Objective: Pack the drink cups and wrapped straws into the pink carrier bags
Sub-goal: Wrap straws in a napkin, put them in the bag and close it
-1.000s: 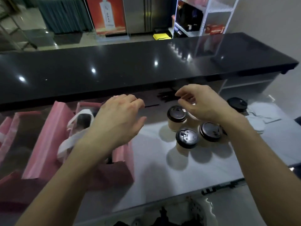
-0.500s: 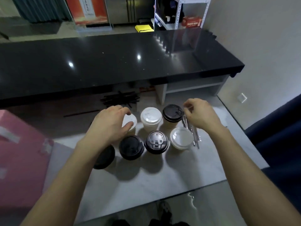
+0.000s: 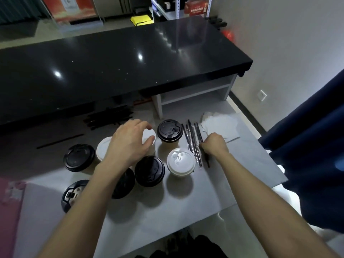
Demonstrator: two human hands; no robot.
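Both hands have shifted since half a second ago: the left hand [image 3: 130,144], then reaching at the white-lidded cups, now hovers over them with fingers spread and loosely bent, gripping nothing, while the right hand [image 3: 214,146] has dropped to the wrapped straws [image 3: 193,144] and pinches one with curled fingers. Taking the white-lidded cup [image 3: 181,162] nearest the straws as the landmark, a pink carrier bag [image 3: 9,211] shows far to its left at the frame edge, with more of it out of view than before. Black-lidded cups [image 3: 79,157] stand on the table [image 3: 186,202] left of the landmark, one [image 3: 149,171] just beside it. Another black-lidded cup [image 3: 169,130] stands behind it. The straws lie just right of it, with white napkins [image 3: 219,125] beyond them.
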